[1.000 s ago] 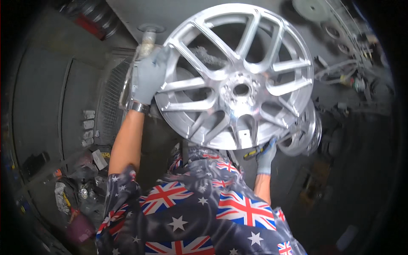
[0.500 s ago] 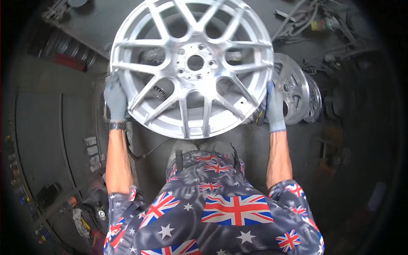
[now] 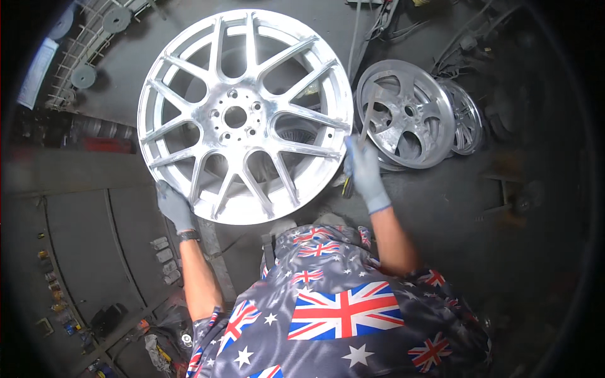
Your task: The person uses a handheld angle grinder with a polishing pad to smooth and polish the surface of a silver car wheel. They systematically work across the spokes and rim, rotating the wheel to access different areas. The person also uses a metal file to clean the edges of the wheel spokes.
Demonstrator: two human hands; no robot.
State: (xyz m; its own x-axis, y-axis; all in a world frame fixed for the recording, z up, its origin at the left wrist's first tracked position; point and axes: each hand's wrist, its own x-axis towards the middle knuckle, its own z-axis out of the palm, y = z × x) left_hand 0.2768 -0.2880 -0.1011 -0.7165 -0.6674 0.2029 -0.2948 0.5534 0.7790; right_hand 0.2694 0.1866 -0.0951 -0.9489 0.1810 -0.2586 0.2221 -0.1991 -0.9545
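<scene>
A large silver multi-spoke wheel rim [image 3: 217, 142] faces up in front of me, tilted slightly. At its lower left edge, my left hand [image 3: 175, 206], in a grey glove, is closed on the rim's outer lip. My right hand [image 3: 367, 169], also gloved, is closed beside the rim's right edge, around a long flat tool [image 3: 369, 116] that looks like a file. Its thin grey blade points up past the fingers, and a yellow-and-black handle end shows below them. Whether that hand also touches the rim, I cannot tell.
Just right of my right hand lies another silver wheel [image 3: 413, 135], with a further wheel [image 3: 465, 116] behind it. Cables [image 3: 463, 44] lie on the floor at the far right. A wire rack [image 3: 94, 47] with round grey discs stands at the far left.
The silver wheel rim sits further left in view and has turned. My left hand is lower on its edge. My right hand has shifted left, and the tool's blade now shows above it.
</scene>
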